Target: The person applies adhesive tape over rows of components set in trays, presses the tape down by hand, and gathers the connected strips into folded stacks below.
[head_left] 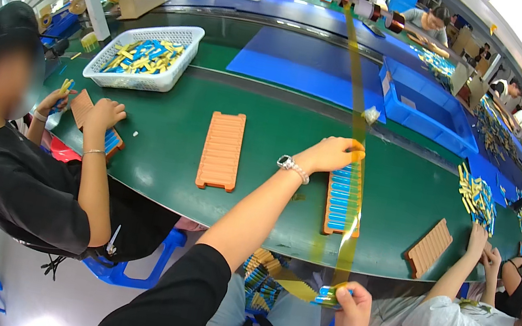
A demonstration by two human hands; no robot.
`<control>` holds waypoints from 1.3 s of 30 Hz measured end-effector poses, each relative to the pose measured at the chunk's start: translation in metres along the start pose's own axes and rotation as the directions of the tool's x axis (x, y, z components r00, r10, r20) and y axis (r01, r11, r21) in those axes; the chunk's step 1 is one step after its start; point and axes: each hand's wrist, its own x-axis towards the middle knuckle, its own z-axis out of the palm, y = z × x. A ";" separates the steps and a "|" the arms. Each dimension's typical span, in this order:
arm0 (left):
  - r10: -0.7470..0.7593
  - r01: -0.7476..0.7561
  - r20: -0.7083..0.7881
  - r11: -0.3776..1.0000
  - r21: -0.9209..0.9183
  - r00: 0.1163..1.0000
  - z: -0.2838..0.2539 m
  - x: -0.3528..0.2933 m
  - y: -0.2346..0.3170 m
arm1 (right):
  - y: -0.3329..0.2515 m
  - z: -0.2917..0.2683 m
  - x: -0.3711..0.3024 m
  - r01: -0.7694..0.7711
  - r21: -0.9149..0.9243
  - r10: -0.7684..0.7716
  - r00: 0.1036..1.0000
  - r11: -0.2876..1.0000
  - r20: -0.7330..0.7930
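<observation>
An amber tape strip (355,61) runs down from the rolls at the back to my left hand (331,155), whose fingers pinch it at the far end of an orange grooved tray (326,229). Thin blue pieces (339,200) lie side by side in that tray, with tape along their right side. Off the table's near edge, my right hand (354,311) is closed on the end of a taped strip of blue and yellow pieces (326,295). Above my lap hang or lie more taped pieces (262,280); their support is hidden.
An orange tray (221,151) lies left of mine. A white basket (179,73) of loose pieces stands far left, a blue bin (421,110) far right. Co-workers sit close on both sides; a loose pile (476,196) and another tray (429,248) lie right. Tape rolls (395,22) hang overhead.
</observation>
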 end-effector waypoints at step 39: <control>-0.024 -0.136 -0.404 0.923 -0.361 0.914 -0.010 0.009 0.001 | 0.010 0.011 0.000 -0.018 -0.102 -0.003 0.979 0.995 -0.204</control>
